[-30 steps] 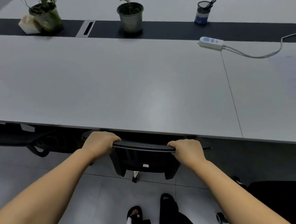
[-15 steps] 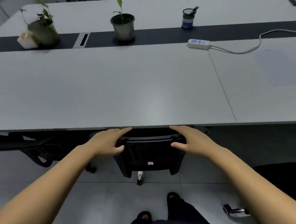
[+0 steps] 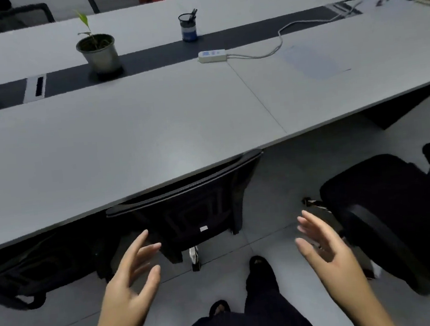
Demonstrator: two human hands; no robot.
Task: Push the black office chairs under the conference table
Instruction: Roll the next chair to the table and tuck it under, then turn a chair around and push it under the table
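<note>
Head view: grey conference table, tiled floor.

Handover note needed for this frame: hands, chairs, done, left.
Left hand: open, empty, off the chair.
Right hand: open, empty.
Middle chair: backrest top at the conference table edge, seat underneath; looks done.
Left chair: mostly under the table already.
Right chair: out on the floor, clear of the table, beside the right hand.
Left to do: likely grab the right chair and push it under.
</note>
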